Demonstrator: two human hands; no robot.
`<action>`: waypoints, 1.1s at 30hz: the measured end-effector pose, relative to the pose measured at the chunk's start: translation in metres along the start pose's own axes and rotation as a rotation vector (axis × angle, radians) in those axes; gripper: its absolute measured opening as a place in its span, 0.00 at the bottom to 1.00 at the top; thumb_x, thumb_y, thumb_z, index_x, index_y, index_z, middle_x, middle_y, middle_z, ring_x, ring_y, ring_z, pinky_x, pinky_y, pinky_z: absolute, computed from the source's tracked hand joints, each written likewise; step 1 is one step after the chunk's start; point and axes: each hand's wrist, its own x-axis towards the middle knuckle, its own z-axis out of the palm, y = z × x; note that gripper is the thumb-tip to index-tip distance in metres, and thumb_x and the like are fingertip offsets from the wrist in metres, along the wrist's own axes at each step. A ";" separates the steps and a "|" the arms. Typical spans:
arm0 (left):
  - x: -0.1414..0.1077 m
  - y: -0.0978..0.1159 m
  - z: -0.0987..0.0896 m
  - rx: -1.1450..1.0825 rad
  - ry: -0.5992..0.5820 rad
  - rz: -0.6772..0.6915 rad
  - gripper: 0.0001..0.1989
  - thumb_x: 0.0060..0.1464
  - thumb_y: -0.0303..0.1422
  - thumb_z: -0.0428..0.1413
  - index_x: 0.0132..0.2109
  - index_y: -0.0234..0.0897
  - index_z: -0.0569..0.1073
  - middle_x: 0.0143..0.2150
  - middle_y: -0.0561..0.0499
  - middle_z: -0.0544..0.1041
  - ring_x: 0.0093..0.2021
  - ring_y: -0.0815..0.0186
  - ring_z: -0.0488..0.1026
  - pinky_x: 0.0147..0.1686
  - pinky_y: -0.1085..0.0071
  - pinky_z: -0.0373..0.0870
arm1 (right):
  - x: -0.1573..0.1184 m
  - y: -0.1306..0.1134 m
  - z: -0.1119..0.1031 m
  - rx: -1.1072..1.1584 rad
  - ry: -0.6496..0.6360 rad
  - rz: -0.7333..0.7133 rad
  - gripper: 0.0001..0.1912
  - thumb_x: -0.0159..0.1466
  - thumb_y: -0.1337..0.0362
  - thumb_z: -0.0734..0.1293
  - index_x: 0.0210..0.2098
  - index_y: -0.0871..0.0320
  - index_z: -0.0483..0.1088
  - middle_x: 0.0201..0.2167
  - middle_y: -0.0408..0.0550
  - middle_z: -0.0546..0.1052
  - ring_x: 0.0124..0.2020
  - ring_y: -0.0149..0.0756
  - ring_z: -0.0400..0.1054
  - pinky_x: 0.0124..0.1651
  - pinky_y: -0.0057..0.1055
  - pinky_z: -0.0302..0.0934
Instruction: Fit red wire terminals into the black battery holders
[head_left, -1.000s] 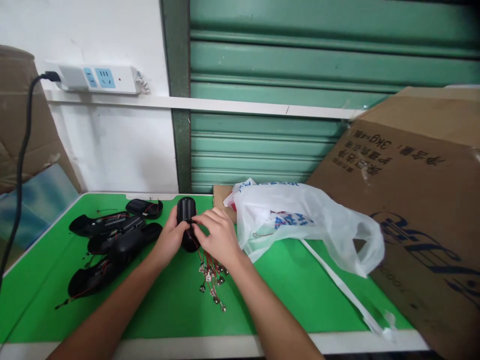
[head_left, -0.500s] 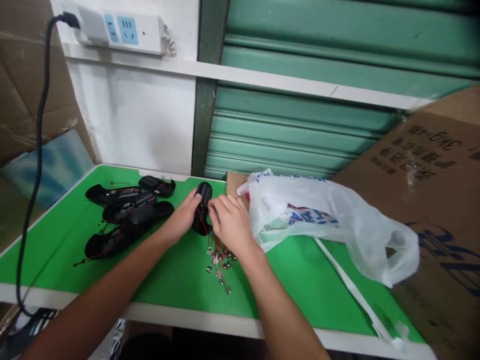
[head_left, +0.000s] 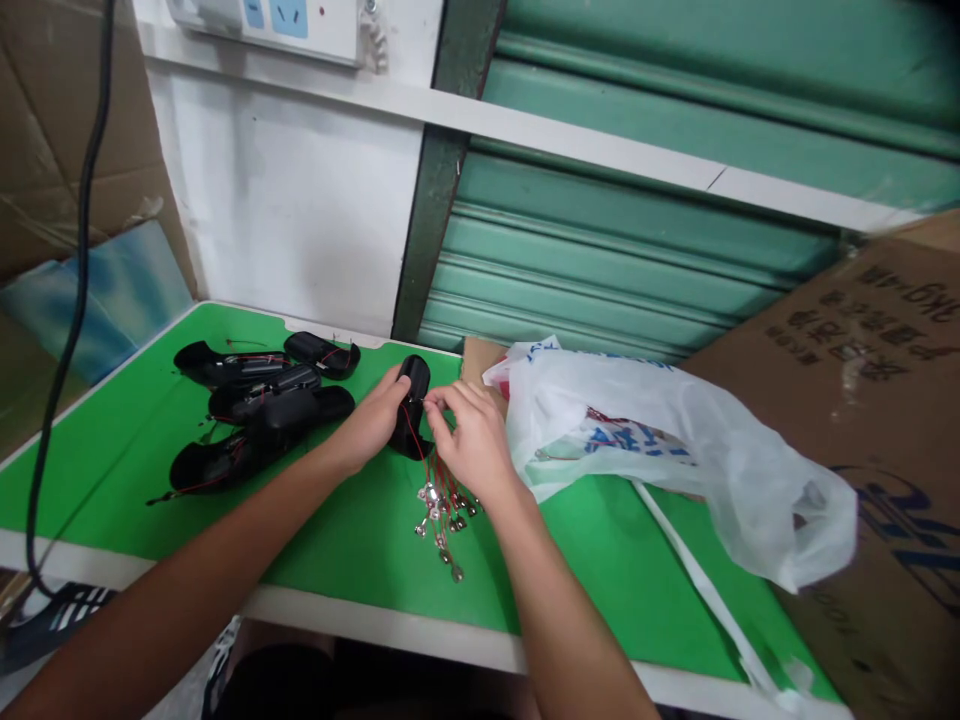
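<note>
My left hand (head_left: 375, 420) is closed around a black plastic casing (head_left: 415, 378), its thumb lying along the upper part. A red wire runs down out of the casing's open middle. At the casing's right side, my right hand (head_left: 474, 438) pinches a thin wire (head_left: 424, 402) between thumb and forefinger; its other end is hard to follow. Below both hands, a bunch of red wires with small round metal ends (head_left: 444, 520) spreads over the green tabletop (head_left: 337, 550). More black casings (head_left: 262, 400), with red wires and dark inner parts, lie in a group left of my left hand.
A white plastic bag (head_left: 622, 400) with red wires inside lies on the right, over a piece of cardboard. A white strip (head_left: 697, 570) trails from it. Large cardboard boxes (head_left: 847, 400) flank the table. A black cable (head_left: 82, 250) hangs at left, before the wall and green shutter (head_left: 600, 250).
The view has tilted down and shifted slightly. My right hand has drawn a little away from the casing, with the thin wire between its fingertips. My left hand keeps its hold.
</note>
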 end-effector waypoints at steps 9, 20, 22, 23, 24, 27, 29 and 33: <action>-0.004 0.006 0.002 0.086 0.023 -0.008 0.24 0.66 0.39 0.46 0.64 0.37 0.70 0.60 0.45 0.77 0.62 0.54 0.71 0.67 0.56 0.61 | -0.001 0.001 0.004 -0.161 -0.024 -0.076 0.08 0.73 0.68 0.61 0.39 0.57 0.71 0.36 0.50 0.77 0.40 0.45 0.67 0.43 0.38 0.57; -0.006 0.002 0.005 0.258 0.040 0.138 0.23 0.68 0.36 0.43 0.63 0.34 0.70 0.63 0.43 0.75 0.64 0.57 0.69 0.67 0.61 0.60 | -0.003 0.004 0.009 -0.057 -0.103 -0.063 0.07 0.70 0.71 0.60 0.39 0.57 0.70 0.36 0.51 0.76 0.40 0.46 0.67 0.43 0.38 0.59; -0.007 0.001 0.005 0.323 0.030 0.178 0.23 0.68 0.35 0.43 0.64 0.32 0.69 0.64 0.42 0.75 0.65 0.57 0.69 0.68 0.60 0.59 | -0.002 0.004 0.010 -0.060 -0.126 -0.063 0.08 0.70 0.71 0.60 0.39 0.56 0.70 0.35 0.51 0.75 0.40 0.46 0.67 0.44 0.38 0.60; -0.006 0.000 0.005 0.351 0.022 0.198 0.24 0.67 0.35 0.42 0.64 0.32 0.68 0.64 0.41 0.74 0.65 0.57 0.69 0.69 0.60 0.58 | -0.002 0.004 0.010 -0.069 -0.134 -0.064 0.08 0.70 0.71 0.60 0.38 0.56 0.70 0.35 0.51 0.75 0.40 0.46 0.67 0.44 0.38 0.60; -0.006 0.000 0.005 0.373 0.011 0.216 0.24 0.67 0.34 0.42 0.64 0.31 0.68 0.64 0.41 0.74 0.65 0.57 0.68 0.69 0.59 0.58 | -0.002 0.004 0.009 -0.081 -0.141 -0.067 0.08 0.71 0.71 0.60 0.38 0.56 0.70 0.35 0.51 0.75 0.40 0.46 0.67 0.44 0.38 0.60; -0.005 -0.001 0.004 0.406 -0.012 0.249 0.25 0.67 0.35 0.42 0.65 0.31 0.67 0.66 0.41 0.73 0.67 0.57 0.67 0.70 0.60 0.57 | -0.001 0.002 0.008 -0.114 -0.156 -0.070 0.09 0.71 0.70 0.60 0.38 0.56 0.71 0.35 0.51 0.75 0.40 0.46 0.66 0.44 0.38 0.59; -0.004 -0.001 0.003 0.397 -0.008 0.252 0.25 0.67 0.36 0.42 0.65 0.33 0.67 0.67 0.42 0.72 0.68 0.57 0.66 0.70 0.60 0.57 | -0.001 0.001 0.007 -0.128 -0.150 -0.061 0.08 0.71 0.70 0.61 0.38 0.56 0.71 0.35 0.51 0.76 0.40 0.45 0.67 0.44 0.37 0.59; -0.003 0.002 0.003 0.361 0.017 0.209 0.25 0.67 0.37 0.42 0.65 0.35 0.68 0.66 0.44 0.73 0.67 0.57 0.67 0.70 0.60 0.57 | 0.000 -0.002 0.006 -0.217 -0.099 -0.056 0.07 0.70 0.71 0.63 0.39 0.57 0.73 0.35 0.50 0.77 0.40 0.45 0.68 0.43 0.38 0.57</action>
